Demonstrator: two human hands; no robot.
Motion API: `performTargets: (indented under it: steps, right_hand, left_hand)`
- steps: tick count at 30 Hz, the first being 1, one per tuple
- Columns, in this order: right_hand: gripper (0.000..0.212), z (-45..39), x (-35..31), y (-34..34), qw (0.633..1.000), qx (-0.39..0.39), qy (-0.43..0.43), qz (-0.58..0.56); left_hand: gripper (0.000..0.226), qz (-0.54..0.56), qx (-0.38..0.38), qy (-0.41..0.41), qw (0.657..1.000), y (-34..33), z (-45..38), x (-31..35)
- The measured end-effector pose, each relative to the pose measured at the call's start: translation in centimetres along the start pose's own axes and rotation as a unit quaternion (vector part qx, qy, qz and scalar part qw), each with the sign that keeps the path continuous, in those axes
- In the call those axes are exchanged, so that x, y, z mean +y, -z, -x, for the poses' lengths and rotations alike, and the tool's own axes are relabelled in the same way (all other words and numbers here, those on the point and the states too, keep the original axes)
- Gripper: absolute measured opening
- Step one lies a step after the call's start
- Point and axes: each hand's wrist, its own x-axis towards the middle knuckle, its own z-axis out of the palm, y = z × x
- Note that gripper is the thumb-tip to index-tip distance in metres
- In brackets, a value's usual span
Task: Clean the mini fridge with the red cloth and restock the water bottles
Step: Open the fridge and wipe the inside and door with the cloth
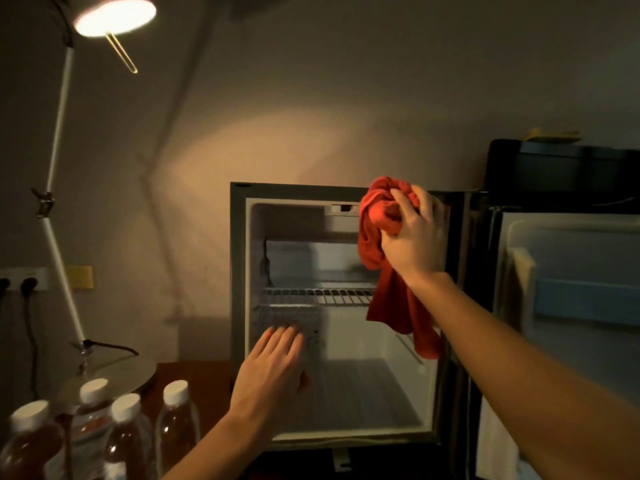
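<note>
1. Cloth (388, 271), red and bunched, hangs in front of the fridge's (239, 258) top right corner, clenched in the right hand (412, 233); its loose end dangles past the wire shelf (311, 296).
2. Fridge stands open, its door (561, 306) swung out to the right, the inside bare but for the shelf.
3. Left hand (270, 362), fingers straight and together, reaches into the lower left of the opening, holding nothing.
4. Bottles (128, 441) with white caps stand at the bench's (194, 379) near left edge.
5. Lamp (114, 15) shines above them.
</note>
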Motion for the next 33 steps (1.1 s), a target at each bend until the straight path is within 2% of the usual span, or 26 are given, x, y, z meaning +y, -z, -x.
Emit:
performTargets:
  steps: [5,11,14,19,26,30,33]
  right_hand:
    - [0.067,0.7,2.5,0.9,0.996,-0.034,-0.078,0.005]
    - [0.074,0.7,2.7,0.8,0.993,-0.052,-0.11,-0.01]
    - [0.075,0.9,3.1,0.7,0.988,-0.056,-0.143,-0.021]
    - [0.082,2.8,2.3,0.5,0.974,-0.058,-0.218,-0.033]
    - [0.089,7.3,2.3,1.1,0.964,-0.103,-0.243,-0.038]
    - [0.08,4.3,1.9,1.1,0.968,-0.075,-0.237,-0.034]
    - [0.078,2.6,1.4,1.0,0.962,-0.075,-0.262,-0.01]
  left_hand:
    - [0.066,0.035,0.002,-0.007,0.999,-0.5,0.0,0.7]
    - [0.056,0.067,0.024,-0.017,0.997,-0.4,0.0,1.5]
    - [0.055,0.08,0.034,-0.028,0.996,-0.2,0.3,1.0]
    - [0.061,0.071,0.005,-0.02,0.997,-0.8,0.7,0.5]
    - [0.058,0.07,-0.03,-0.016,0.997,-0.7,0.2,1.5]
    - [0.067,0.074,-0.049,-0.021,0.996,-0.5,0.1,2.2]
    - [0.065,0.071,-0.042,-0.02,0.996,-0.4,0.0,2.3]
